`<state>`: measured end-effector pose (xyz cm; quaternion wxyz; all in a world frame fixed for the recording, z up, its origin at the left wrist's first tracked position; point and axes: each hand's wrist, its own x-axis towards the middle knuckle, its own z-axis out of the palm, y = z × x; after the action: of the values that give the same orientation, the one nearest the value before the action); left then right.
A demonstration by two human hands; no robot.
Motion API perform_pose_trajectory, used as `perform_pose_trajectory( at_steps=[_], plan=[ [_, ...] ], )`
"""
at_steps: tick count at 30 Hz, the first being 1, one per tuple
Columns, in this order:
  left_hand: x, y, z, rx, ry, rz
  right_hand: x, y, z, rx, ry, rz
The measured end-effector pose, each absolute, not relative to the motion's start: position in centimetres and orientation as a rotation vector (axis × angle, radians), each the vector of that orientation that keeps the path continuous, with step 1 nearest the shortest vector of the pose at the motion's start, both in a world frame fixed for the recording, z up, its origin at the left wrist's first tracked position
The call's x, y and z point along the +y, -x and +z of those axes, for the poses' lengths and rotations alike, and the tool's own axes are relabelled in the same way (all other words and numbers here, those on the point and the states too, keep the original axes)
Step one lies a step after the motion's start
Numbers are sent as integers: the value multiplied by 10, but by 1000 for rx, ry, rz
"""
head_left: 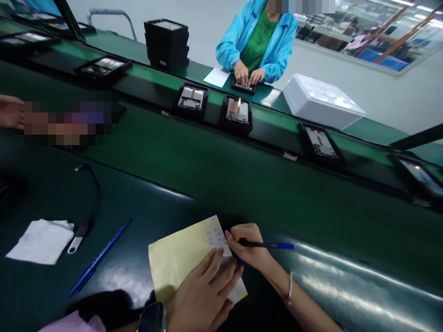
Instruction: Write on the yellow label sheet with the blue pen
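The left hand [204, 295] lies flat on the yellow sheet [176, 258], grip spread, with the fingers pressing the sheet's right part onto the dark green counter [138, 212]. Just beyond it, the right hand [247, 246] pinches a black pen [273, 246] with a blue end. This grip is closed on the barrel, and the tip meets the sheet beside small blue marks near its far corner. Left of the sheet lie a blue pen [98, 259], a cable [80, 233] ending in a metal plug, and a white cloth [41, 240]. Beyond the counter, a green conveyor [224, 170] carries black trays [176, 103]. Each of the nearest three holds a flat panel with circuit parts. Farther back stand a tray stack [167, 44] and a white foam box [321, 101]. A co-worker [258, 41] in a blue jacket rests both hands on another tray.
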<state>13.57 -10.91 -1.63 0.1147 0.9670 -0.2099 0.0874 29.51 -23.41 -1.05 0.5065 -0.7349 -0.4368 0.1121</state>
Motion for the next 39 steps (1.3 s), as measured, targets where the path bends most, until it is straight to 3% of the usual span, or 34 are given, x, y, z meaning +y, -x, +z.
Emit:
perform_pose_trajectory(
  at_steps=[39],
  plan=[
    [-108, -139, -10, -636, -2845, 291, -235, -298, -13, -1074, 1715, 272]
  ],
)
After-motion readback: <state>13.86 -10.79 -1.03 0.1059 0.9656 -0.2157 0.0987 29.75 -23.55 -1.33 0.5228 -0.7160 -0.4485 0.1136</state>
